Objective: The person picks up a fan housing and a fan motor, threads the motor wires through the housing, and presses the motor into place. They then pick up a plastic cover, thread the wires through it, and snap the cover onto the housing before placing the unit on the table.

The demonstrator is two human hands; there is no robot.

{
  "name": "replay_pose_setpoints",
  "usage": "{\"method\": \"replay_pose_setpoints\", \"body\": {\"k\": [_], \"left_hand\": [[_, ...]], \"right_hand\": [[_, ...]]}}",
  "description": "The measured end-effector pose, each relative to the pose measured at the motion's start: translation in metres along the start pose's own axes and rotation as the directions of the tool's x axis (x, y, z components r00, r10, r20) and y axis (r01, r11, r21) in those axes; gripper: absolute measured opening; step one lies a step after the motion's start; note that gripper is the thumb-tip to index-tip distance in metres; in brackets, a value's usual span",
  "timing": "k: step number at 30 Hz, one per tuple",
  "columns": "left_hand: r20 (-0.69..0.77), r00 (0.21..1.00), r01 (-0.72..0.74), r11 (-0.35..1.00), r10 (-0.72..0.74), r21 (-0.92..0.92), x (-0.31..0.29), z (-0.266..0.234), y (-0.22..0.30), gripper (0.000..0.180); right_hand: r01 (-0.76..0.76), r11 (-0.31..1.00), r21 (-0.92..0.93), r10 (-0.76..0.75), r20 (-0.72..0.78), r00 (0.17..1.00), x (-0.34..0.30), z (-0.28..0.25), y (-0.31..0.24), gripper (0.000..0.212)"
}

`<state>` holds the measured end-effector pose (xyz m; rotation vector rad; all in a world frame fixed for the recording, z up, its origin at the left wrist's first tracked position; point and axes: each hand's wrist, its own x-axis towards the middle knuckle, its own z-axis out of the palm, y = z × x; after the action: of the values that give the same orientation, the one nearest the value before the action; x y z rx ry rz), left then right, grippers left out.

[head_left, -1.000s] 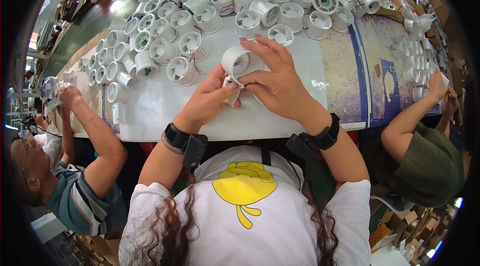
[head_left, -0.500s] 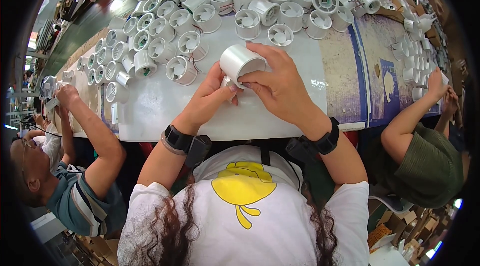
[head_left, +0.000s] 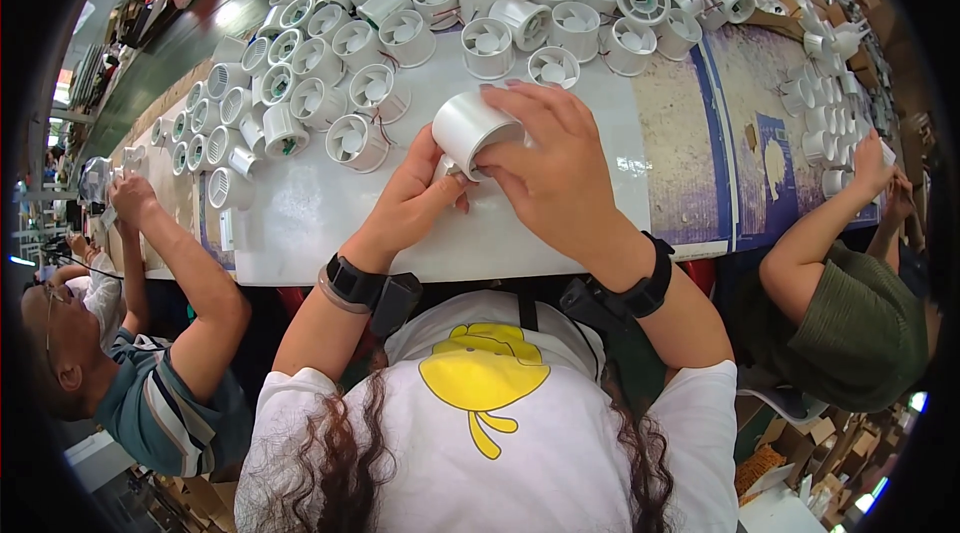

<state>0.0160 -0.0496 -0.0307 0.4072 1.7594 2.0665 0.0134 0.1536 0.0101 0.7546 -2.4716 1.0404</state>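
Observation:
Above the near part of the white work surface (head_left: 400, 248), a white plastic cylindrical housing (head_left: 462, 131) is held tilted, its open end toward my right. My left hand (head_left: 408, 198) grips it from the left and below, its thumb along the lower edge. My right hand (head_left: 560, 178) is closed round the open end, fingertips over the top rim and thumb at the opening. The inside of the housing is mostly hidden by my right hand. A small white part shows by my left fingers, partly covered.
White fan units (head_left: 357, 143) with blades and thin wires are heaped along the far side. Slotted housings (head_left: 230, 188) stand at the left. Co-workers sit on both sides; one's arm (head_left: 190, 243) reaches over the table at left. More white cylinders (head_left: 820, 148) are at right.
The housing has shifted slightly left. My right fingers have arched higher over its rim, and my right thumb has moved at the opening. My left hand keeps its hold.

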Motion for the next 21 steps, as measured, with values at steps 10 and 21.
{"method": "replay_pose_setpoints", "body": {"k": [10,21], "left_hand": [[-0.013,0.998,0.062,0.998,-0.062,0.027,0.001,0.001,0.002,0.051],[-0.031,0.994,0.104,0.988,-0.108,-0.112,0.001,-0.003,0.007,0.05]], "right_hand": [[0.339,0.912,-0.23,-0.33,0.075,0.941,0.005,0.004,-0.002,0.008],[0.109,0.992,0.061,-0.116,0.13,0.985,-0.005,0.01,-0.001,0.029]]}}
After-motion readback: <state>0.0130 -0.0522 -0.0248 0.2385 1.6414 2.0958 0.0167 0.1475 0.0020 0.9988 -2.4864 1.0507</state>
